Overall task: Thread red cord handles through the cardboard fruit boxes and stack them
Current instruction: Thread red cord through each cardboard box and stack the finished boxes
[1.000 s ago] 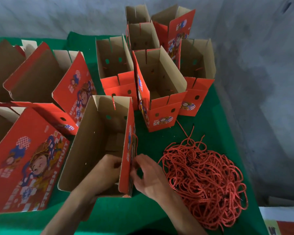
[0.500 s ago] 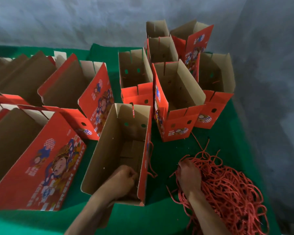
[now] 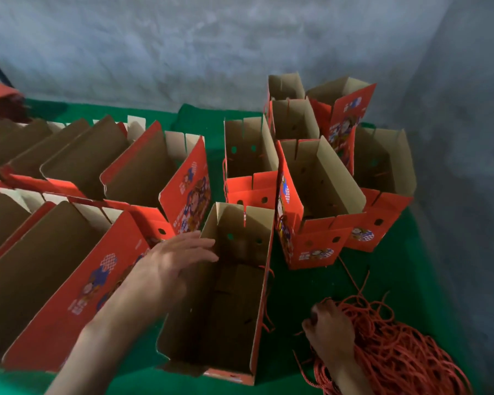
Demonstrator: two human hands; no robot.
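Observation:
An open red cardboard fruit box [image 3: 234,303] stands in front of me on the green table, brown inside, with a red cord hanging at its right wall. My left hand [image 3: 174,260] hovers over its left wall with fingers spread and straight, holding nothing. My right hand [image 3: 330,332] is down in the pile of red cords [image 3: 394,349] at the lower right, fingers curled into the strands.
Several open boxes [image 3: 320,201] stand upright at the back right. Rows of flattened or leaning boxes [image 3: 69,252] fill the left. The green cloth table [image 3: 303,289] ends at a grey wall behind and right.
My left hand came out of the box and now spreads open above its left wall. My right hand left the box's right wall for the cord pile and stays there. The view tilted up.

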